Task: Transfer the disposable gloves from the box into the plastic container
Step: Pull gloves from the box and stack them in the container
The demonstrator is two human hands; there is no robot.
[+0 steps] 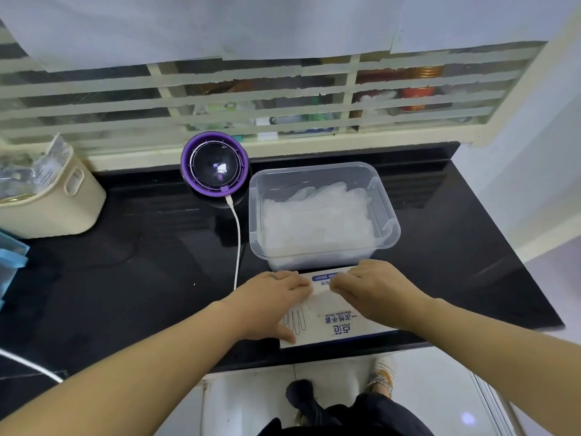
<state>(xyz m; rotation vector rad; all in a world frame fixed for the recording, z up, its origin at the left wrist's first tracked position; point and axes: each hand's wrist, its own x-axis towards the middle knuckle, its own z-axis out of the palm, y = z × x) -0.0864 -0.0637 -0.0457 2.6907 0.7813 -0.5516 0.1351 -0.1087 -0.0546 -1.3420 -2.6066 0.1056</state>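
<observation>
A white glove box (327, 316) with blue print lies flat at the counter's front edge. Just behind it stands the clear plastic container (255, 215), open, with a heap of translucent disposable gloves (314, 221) inside. My left hand (270, 300) lies across the box's left part, fingers stretched over its top and thumb at the near edge. My right hand (374, 287) rests on the box's right part, its curled fingertips pinching the box top at its middle, close to my left fingertips. What lies under the fingertips is hidden.
A purple and black round device (215, 166) stands left of the container, with its white cable (238, 240) running toward me. A cream bin (53, 199) sits at the far left. A slatted window runs along the back of the black counter (141, 278).
</observation>
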